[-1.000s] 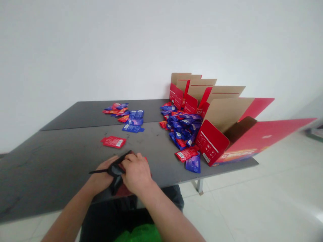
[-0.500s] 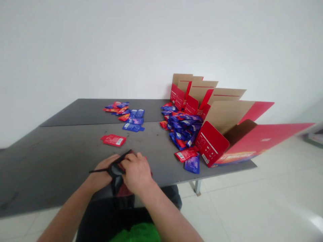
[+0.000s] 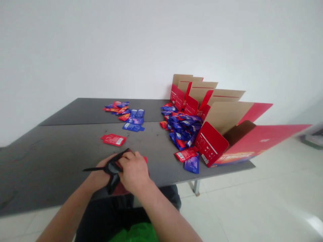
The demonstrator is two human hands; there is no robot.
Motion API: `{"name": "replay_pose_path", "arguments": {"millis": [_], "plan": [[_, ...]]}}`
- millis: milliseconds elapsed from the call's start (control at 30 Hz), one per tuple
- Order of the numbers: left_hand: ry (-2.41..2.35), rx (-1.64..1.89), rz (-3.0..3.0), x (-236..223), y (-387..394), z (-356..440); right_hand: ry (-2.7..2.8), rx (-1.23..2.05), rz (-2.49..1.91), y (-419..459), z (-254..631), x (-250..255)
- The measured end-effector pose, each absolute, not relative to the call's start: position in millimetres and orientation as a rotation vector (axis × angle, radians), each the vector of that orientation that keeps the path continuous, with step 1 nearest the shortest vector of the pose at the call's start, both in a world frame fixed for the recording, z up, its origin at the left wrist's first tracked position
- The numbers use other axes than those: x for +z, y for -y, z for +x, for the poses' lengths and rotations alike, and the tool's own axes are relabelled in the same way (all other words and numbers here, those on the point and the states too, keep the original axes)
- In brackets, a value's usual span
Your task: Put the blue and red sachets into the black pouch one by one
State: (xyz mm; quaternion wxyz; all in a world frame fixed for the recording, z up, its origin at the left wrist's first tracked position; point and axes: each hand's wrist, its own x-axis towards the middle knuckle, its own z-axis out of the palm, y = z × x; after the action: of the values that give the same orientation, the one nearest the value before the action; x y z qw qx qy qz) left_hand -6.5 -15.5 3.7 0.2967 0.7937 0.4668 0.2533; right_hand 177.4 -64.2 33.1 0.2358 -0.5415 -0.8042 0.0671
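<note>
While the left grip [image 3: 99,178] and right grip [image 3: 133,174] both seem closed on a dark flexible pouch [image 3: 113,169], I'd worry a hurried tug could drop it over the bench [image 3: 63,151] edge.

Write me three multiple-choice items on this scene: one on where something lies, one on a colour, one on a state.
1. Where does the single red sachet lie?
A. On the grey table, apart from the large sachet pile and the small sachet pile
B. Inside a carton
C. In a hand

2. What colour is the flexible piece gripped by the left hand and the right hand?
A. Yellow
B. Black
C. White

3. What state is the nearest carton in?
A. Taped shut
B. Open, with its flaps spread
C. Crushed flat

Answers:
1. A: it lies on the tabletop, separate from both piles.
2. B: black material shows at and between the hands.
3. B: its flaps stand spread and the brown inside shows.
</note>
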Motion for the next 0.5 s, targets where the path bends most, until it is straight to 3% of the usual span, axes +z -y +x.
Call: {"name": "replay_pose_path", "arguments": {"millis": [267, 500], "plan": [[-1.223, 0.519, 2.258, 10.6, 16.2, -4.6, 1.942, 0.102, -2.020, 46.2, 245.6, 27.5], [-1.155, 0.543, 2.190, 8.8, 14.7, -4.2, 2.178, 0.149, -1.580, 65.8, 193.6, 27.3]]}}
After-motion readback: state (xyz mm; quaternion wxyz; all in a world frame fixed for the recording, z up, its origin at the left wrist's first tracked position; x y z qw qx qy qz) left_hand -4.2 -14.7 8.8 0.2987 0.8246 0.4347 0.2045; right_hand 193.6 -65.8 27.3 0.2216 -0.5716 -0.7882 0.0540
